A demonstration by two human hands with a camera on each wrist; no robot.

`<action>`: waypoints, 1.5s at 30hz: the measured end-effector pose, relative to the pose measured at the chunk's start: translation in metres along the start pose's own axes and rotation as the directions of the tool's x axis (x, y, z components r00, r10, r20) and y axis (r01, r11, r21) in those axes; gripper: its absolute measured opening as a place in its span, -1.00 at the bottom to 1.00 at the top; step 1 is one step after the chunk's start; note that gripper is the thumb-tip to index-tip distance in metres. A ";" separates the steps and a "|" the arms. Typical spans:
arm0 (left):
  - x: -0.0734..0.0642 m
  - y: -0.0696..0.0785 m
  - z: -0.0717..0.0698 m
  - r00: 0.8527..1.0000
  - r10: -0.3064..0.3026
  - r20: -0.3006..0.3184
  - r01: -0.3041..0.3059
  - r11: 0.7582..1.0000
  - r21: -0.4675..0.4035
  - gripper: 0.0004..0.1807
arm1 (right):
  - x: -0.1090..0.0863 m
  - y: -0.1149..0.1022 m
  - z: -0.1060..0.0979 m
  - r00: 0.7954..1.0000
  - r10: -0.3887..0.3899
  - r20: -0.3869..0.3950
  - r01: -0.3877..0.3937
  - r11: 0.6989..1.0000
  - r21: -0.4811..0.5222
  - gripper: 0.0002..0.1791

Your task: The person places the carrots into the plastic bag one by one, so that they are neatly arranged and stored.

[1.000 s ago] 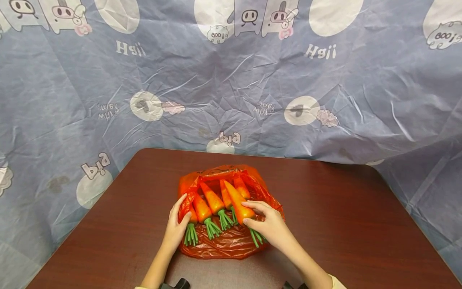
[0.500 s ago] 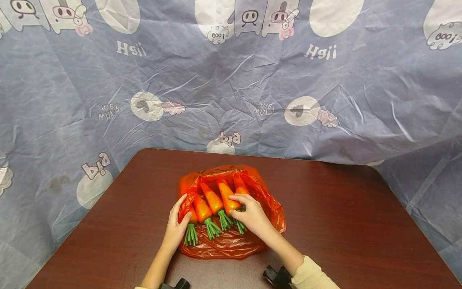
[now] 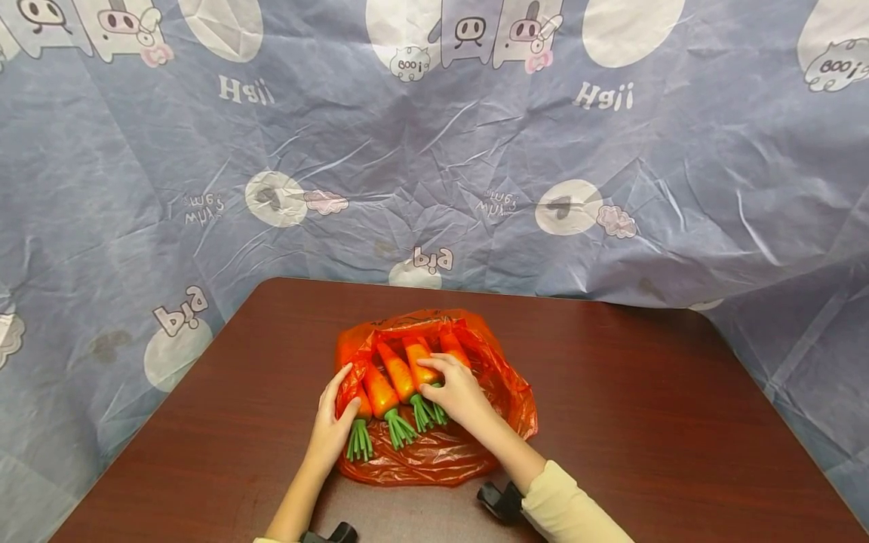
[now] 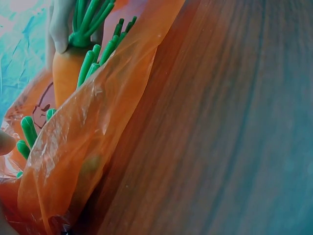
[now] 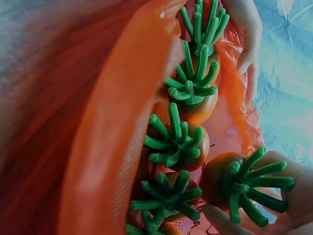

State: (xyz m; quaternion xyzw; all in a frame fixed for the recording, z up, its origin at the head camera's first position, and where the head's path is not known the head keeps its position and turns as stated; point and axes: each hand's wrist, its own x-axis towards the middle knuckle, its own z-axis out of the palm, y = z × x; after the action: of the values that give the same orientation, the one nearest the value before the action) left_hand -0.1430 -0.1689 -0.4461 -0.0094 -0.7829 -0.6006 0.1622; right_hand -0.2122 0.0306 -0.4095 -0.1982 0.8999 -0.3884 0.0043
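An orange-red plastic bag (image 3: pixel 434 471) lies on the table, its mouth facing me, with several carrots with green stalks inside. My left hand (image 3: pixel 330 428) grips the bag's left edge, beside the leftmost carrot (image 3: pixel 363 411). Between the thumb and fingers of my right hand (image 3: pixel 458 388) is a carrot (image 3: pixel 419 360), held over the middle of the bag's mouth with its tip pointing away. In the right wrist view this carrot (image 5: pixel 217 178) sits apart from the row of stalks. Another carrot (image 3: pixel 452 347) lies to its right, partly hidden by my right hand.
Dark red-brown wooden table (image 3: pixel 645 407) surrounds the bag. Behind it hangs a wrinkled blue-grey cloth (image 3: pixel 407 151) with cartoon prints. Black wrist devices (image 3: pixel 501 501) show near both forearms, at the table's near side.
My right hand has carried the carrot leftward and slightly deeper, from the right side of the bag's mouth to its middle. My left hand has stayed on the bag's edge.
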 end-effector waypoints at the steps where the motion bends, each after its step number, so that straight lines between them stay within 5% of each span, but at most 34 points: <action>1: 0.000 0.000 0.000 1.000 -0.001 0.001 0.001 1.000 -0.001 -0.44 | 0.001 -0.001 0.000 1.000 -0.002 0.004 0.002 1.000 -0.008 -0.55; 32: 0.000 0.001 0.000 1.000 -0.007 0.004 0.007 1.000 -0.001 -0.43 | 0.008 -0.013 -0.004 0.992 0.060 0.107 -0.040 0.983 -0.181 -0.58; 38: 0.000 0.000 0.000 1.000 -0.012 -0.005 0.012 1.000 -0.001 -0.43 | 0.005 -0.003 0.000 0.996 0.023 0.086 0.000 0.966 -0.259 -0.58; 45: 0.000 0.000 0.000 1.000 -0.013 -0.003 0.013 1.000 0.007 -0.43 | -0.001 0.014 0.013 1.000 -0.014 -0.022 0.009 0.976 -0.217 -0.58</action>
State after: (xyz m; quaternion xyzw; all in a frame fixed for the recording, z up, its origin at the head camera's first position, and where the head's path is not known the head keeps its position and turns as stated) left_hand -0.1433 -0.1692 -0.4460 -0.0028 -0.7848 -0.5988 0.1595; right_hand -0.2140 0.0311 -0.4287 -0.1984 0.9357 -0.2902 -0.0300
